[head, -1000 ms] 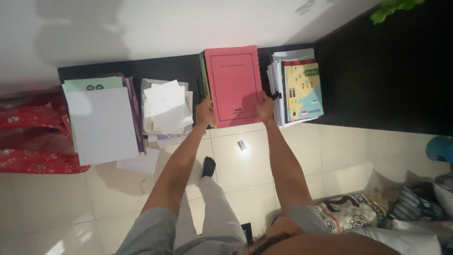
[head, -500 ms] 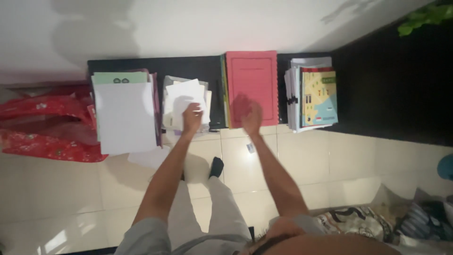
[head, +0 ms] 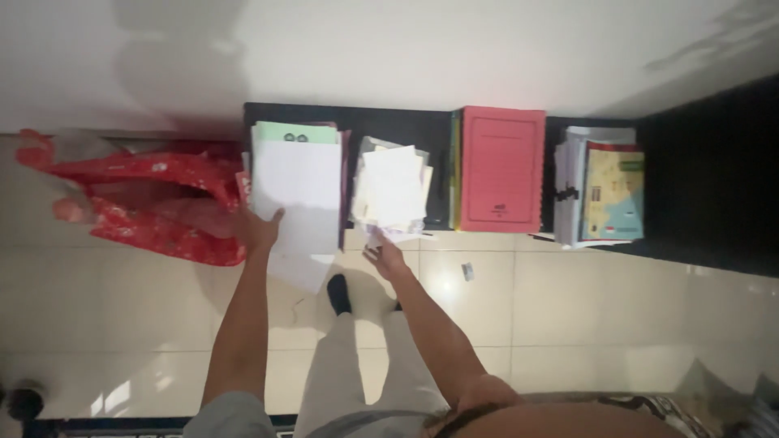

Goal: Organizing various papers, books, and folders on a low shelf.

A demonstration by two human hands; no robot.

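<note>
Four stacks of paper stand in a row on a low black shelf [head: 389, 122] against the white wall. My left hand [head: 260, 229] rests, fingers apart, on the lower left edge of the big white sheet stack [head: 296, 191], which has a green sheet at its top end. My right hand [head: 384, 257] reaches, fingers spread, to the near edge of the loose white paper pile [head: 393, 186] and holds nothing. Further right lie a red folder [head: 501, 169] and a stack topped by an illustrated booklet [head: 613, 195].
A red patterned bag [head: 154, 207] lies on the floor left of the shelf. A loose white sheet [head: 302, 270] juts from under the big stack. A small card [head: 467, 272] lies on the pale tiles. My legs and dark sock [head: 338, 294] stand below the stacks.
Both hands left the red folder and moved left: the left hand from the loose pile to the big white stack, the right hand to the loose pile. The view shifted left too.
</note>
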